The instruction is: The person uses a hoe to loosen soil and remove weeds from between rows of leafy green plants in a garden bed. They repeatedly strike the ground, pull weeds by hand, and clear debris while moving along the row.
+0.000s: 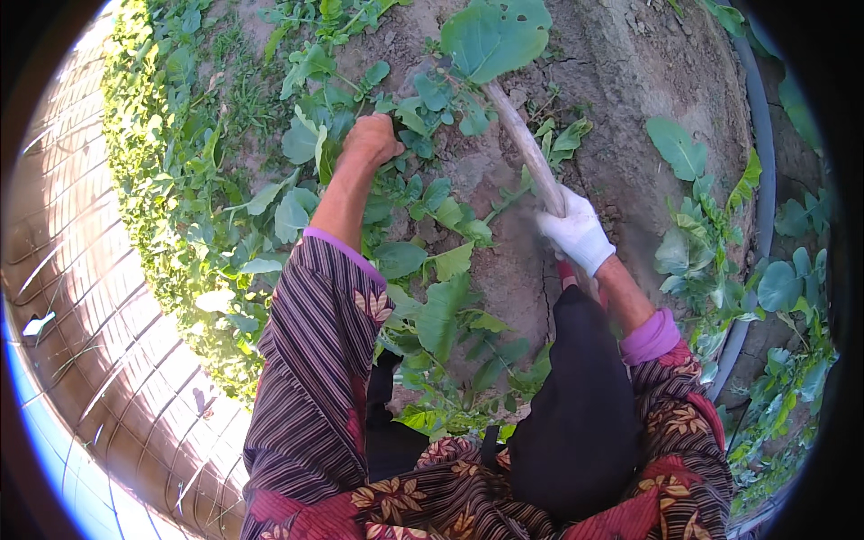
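Observation:
My bare left hand [371, 138] is closed in a fist among green leafy plants [314, 138], seemingly around stems that its fingers mostly hide. A white knitted glove covers my right hand [577, 226], which grips a worn wooden tool handle [523, 138]. The handle slants up and left from the glove over the soil. Its far end disappears behind a broad leaf with holes [496, 37] and smaller foliage, so the tool's head cannot be made out. Below my left hand, more leafy plants [442, 314] grow between my arms.
Dry, cracked soil [628, 121] lies beyond the handle. A grey pipe [763, 148] curves down the right side, with broad-leaved plants [688, 243] beside it. At left, a wire mesh [135, 378] borders dense sunlit greenery [155, 202]. My dark-trousered leg [580, 405] is below the glove.

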`<state>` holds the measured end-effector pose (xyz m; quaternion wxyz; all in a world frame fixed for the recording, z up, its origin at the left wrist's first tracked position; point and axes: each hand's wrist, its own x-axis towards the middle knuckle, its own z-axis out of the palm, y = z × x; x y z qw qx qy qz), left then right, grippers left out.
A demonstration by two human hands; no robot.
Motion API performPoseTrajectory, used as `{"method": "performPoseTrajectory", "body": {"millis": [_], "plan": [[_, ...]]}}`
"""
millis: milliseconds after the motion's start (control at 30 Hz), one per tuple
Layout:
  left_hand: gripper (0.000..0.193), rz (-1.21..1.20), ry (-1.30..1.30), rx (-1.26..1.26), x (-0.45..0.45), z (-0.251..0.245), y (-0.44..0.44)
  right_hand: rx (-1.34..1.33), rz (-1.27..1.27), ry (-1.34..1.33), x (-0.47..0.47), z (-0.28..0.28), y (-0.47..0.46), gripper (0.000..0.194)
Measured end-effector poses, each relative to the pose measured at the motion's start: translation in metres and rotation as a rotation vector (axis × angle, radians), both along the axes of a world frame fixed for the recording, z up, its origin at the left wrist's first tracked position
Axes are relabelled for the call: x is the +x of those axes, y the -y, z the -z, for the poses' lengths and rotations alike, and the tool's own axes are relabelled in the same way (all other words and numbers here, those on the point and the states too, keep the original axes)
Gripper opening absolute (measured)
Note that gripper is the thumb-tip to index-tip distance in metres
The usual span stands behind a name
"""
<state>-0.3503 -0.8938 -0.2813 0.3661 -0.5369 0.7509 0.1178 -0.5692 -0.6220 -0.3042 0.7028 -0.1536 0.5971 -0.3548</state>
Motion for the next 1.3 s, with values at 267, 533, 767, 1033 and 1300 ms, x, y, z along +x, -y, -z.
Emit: {"method": "performPoseTrajectory", "body": {"millis": [267,533,767,1033,1300], "plan": [[0.035,0.017,-0.076,-0.168,0.013,0.021,-0.009,-0.008,-0.014,-0.055,-0.008,0.001,-0.002,0.023],[0.012,-0.776,-0.911,0.104,0.023,-0.048,0.004,0.0,0.008,-0.037,-0.01,0.003,-0.006,0.021],[0.024,-0.693,-1.175,0.34,-0.025,-0.123,-0.033,0.033,0.002,-0.014,-0.011,0.003,-0.005,0.022],[0.059,0.28,-0.153,-0.073,-0.032,-0.026,-0.095,0.035,-0.039,-0.038,-0.01,-0.007,-0.001,0.026],[0.048,0.182,-0.143,-0.384,-0.032,0.01,-0.082,-0.058,-0.115,-0.178,-0.008,-0.012,0.008,0.04]]}}
